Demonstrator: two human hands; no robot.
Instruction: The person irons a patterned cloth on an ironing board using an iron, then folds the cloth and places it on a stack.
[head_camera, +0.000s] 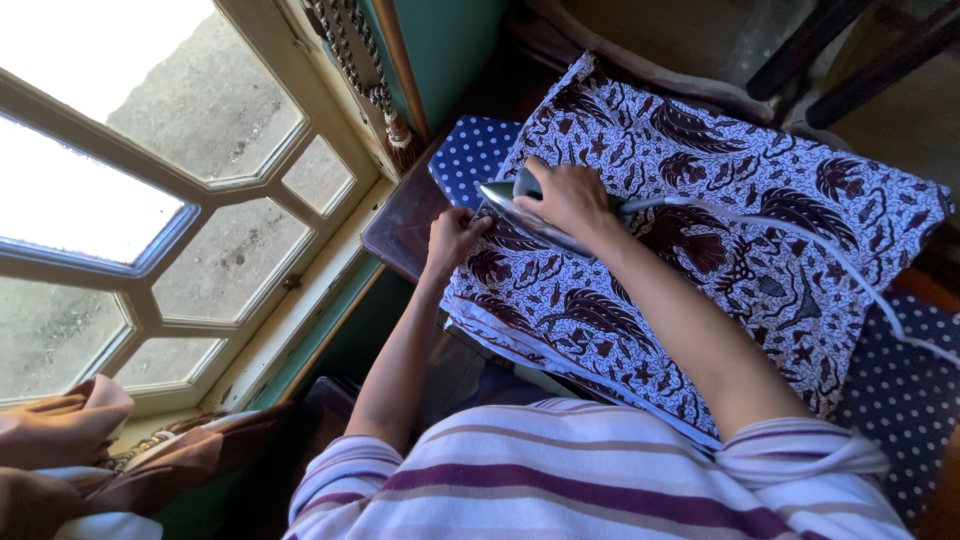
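A white cloth with a dark maroon leaf pattern (720, 190) lies spread over a blue polka-dot ironing board (470, 152). My right hand (570, 198) grips the handle of a metal iron (505, 198), which rests flat on the cloth near its left edge with its tip pointing left. My left hand (452, 238) pinches the cloth's left edge just beside the iron's tip. The iron's white cord (840, 262) trails right across the cloth.
A white-framed window (150, 200) fills the left side, with a beaded curtain tie (385, 100) hanging by a green wall. Brown fabric (70, 440) is bunched at the lower left. Dark wooden chair legs (850, 50) stand at the upper right. A dark wooden surface (405, 225) carries the board.
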